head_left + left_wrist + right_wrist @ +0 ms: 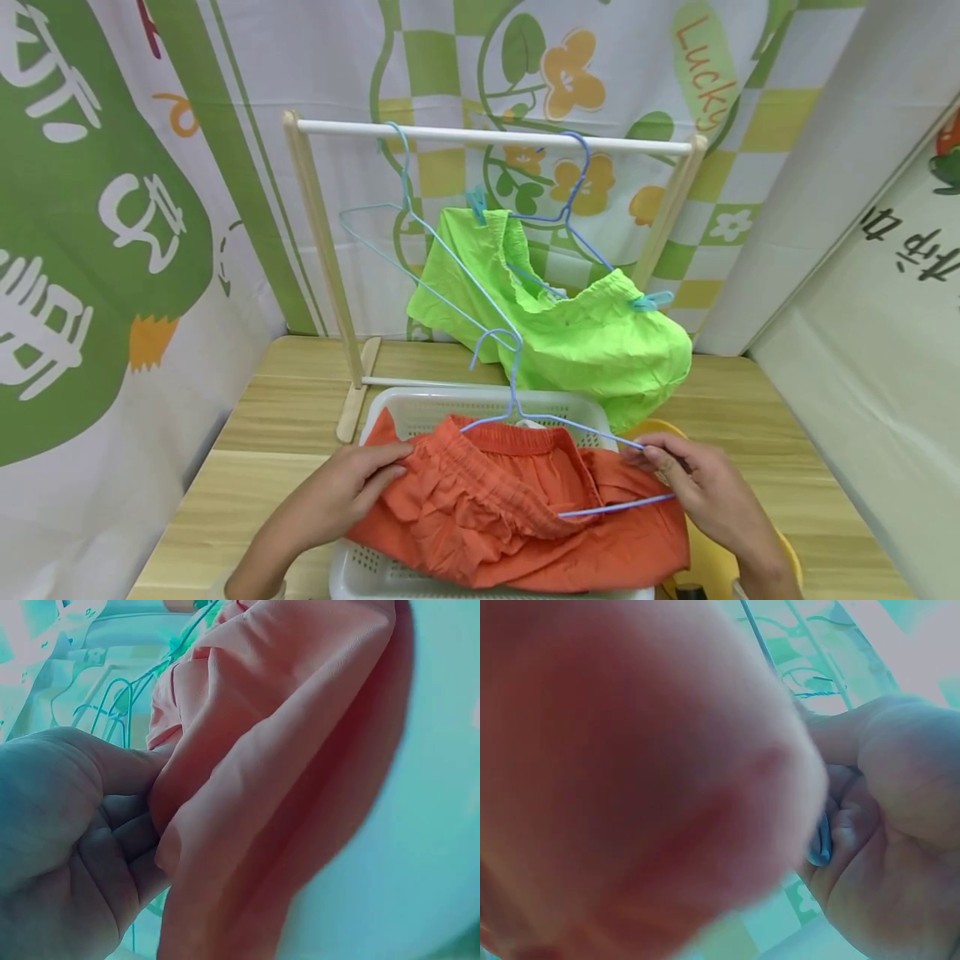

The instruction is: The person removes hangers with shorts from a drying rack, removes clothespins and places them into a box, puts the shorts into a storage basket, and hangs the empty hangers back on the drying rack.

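Orange-red elastic-waist shorts point(465, 525) lie spread over a white basket in the head view. A blue hanger point(577, 427) runs partly inside their waistband, its hook up and its right end sticking out. My left hand point(341, 492) pinches the shorts at the left of the waistband; the left wrist view shows the cloth point(247, 757) between thumb and fingers. My right hand point(701, 483) grips the hanger's right end. In the right wrist view blurred cloth point(645, 787) hides much of the work, and a bit of hanger point(821, 844) shows at the fingers.
Behind the white basket point(405, 404) stands a rack point(487, 136). On it hang a bare teal hanger point(406, 167) and a blue hanger point(576, 179) with bright green shorts point(600, 350) held by clothespins point(651, 301). A yellow container point(712, 546) sits beneath my right hand.
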Demonstrator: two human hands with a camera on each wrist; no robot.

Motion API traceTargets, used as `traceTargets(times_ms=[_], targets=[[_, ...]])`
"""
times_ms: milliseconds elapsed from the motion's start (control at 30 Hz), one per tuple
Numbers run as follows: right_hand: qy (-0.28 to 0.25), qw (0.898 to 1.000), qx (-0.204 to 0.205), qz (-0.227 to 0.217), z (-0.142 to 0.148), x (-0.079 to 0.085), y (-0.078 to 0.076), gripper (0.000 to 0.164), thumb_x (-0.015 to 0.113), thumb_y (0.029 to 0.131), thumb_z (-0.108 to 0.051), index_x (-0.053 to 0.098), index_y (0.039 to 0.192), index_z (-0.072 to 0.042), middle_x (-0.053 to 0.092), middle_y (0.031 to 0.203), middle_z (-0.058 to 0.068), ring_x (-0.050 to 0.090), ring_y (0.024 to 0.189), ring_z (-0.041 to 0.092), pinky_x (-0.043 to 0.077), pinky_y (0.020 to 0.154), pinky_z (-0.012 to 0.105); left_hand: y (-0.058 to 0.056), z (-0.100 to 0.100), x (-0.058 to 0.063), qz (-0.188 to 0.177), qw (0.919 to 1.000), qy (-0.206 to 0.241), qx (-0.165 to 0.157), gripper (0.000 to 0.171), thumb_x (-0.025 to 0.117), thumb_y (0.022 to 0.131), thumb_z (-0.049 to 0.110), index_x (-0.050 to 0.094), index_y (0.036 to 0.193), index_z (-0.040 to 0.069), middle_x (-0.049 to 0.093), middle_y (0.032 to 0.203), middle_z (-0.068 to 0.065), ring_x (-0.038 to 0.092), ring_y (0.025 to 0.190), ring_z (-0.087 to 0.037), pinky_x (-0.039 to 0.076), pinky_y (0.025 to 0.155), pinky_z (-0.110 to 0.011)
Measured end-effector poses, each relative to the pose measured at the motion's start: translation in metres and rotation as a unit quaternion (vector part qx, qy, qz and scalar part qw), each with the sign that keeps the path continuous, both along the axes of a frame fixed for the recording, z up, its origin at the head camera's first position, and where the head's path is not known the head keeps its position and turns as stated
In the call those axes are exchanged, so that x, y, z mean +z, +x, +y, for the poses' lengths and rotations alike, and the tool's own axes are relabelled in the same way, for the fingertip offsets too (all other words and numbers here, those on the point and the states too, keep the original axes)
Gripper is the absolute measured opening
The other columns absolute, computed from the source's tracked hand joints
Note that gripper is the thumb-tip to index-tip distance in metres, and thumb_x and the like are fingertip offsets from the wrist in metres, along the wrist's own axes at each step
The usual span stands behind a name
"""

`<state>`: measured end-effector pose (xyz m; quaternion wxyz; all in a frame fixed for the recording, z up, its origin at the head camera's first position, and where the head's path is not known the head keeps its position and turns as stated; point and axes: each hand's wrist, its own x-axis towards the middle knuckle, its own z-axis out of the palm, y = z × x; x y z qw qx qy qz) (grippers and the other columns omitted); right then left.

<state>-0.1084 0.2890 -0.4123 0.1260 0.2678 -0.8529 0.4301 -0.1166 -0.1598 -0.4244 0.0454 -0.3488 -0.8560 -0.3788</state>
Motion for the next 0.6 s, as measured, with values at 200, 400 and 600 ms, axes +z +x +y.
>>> traceTargets(times_ms=[200,400,600], targets=[[0.011,1.000,-0.004,-0.018,0.009,0.004,-0.003,0.028,0.055,0.100,0.013,0.073,0.112,-0.004,0.077,0.100,0.005,0.073,0.091,0.013,0.055,0.080,0.017,0.001,-0.003,-0.001,-0.011,0.9999,0.006,-0.005,0.023,0.063,0.104,0.009,0.072,0.125,0.010,0.064,0.087,0.011,0.049,0.067,0.001,0.051,0.066,-0.024],[0.018,1.000,-0.016,-0.017,0.014,0.007,-0.008,0.026,0.055,0.101,0.011,0.073,0.113,-0.003,0.077,0.099,0.005,0.073,0.088,0.011,0.054,0.078,0.015,0.002,-0.005,-0.005,-0.036,0.9993,0.012,-0.004,0.024,0.062,0.104,0.011,0.072,0.125,0.003,0.046,0.069,0.018,0.037,0.058,0.006,0.046,0.056,-0.021],[0.016,1.000,-0.015,-0.018,0.019,0.008,-0.013,0.026,0.053,0.103,0.010,0.073,0.113,-0.002,0.077,0.100,0.007,0.072,0.089,0.009,0.056,0.078,0.018,0.003,-0.008,-0.009,-0.049,0.9987,0.011,0.005,0.023,0.063,0.104,0.011,0.072,0.124,0.005,0.040,0.069,0.020,0.037,0.059,0.005,0.045,0.055,-0.022]])
